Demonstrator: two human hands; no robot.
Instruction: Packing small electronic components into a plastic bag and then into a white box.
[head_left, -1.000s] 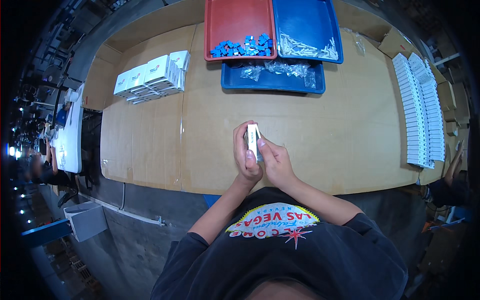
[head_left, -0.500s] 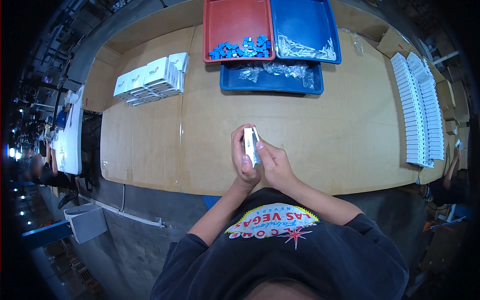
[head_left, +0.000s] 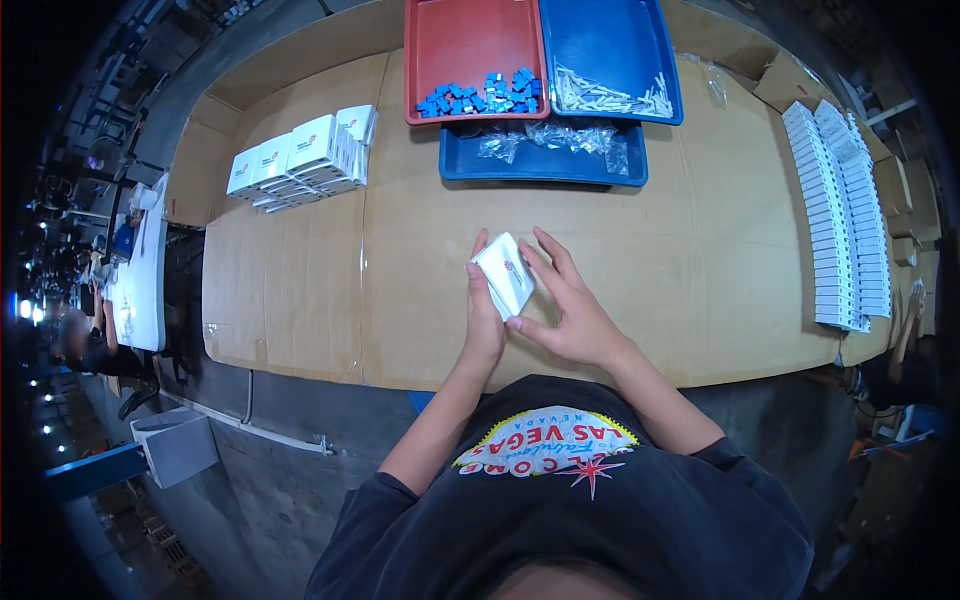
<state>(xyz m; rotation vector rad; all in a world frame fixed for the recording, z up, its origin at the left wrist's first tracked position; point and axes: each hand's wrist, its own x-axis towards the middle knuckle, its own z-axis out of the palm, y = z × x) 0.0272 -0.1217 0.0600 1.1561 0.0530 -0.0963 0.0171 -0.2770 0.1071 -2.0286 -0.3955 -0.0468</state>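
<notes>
A small flat white box (head_left: pixel 508 272) with a little printed mark on its face is held up over the near middle of the table. My left hand (head_left: pixel 484 310) grips its left edge, thumb on the near side and fingers behind. Spread around the right side of the box, my right hand (head_left: pixel 575 315) has its thumb at the lower corner and its fingertips by the upper right edge. Those fingers are apart and not wrapped round it. The back of the box is hidden.
Similar white boxes (head_left: pixel 312 145) are stacked at the left. Far trays include a red one (head_left: pixel 470 45) with blue pieces, a blue one (head_left: pixel 605 35) with white sticks, and a lower blue one (head_left: pixel 540 172) with clear packets. Rows of white boxes (head_left: pixel 835 230) line the right side of the cardboard-covered table (head_left: pixel 290 290).
The box has turned from edge-on to show its printed face. My right hand has loosened from its closed hold and spread its fingers; my left hand keeps its grip.
</notes>
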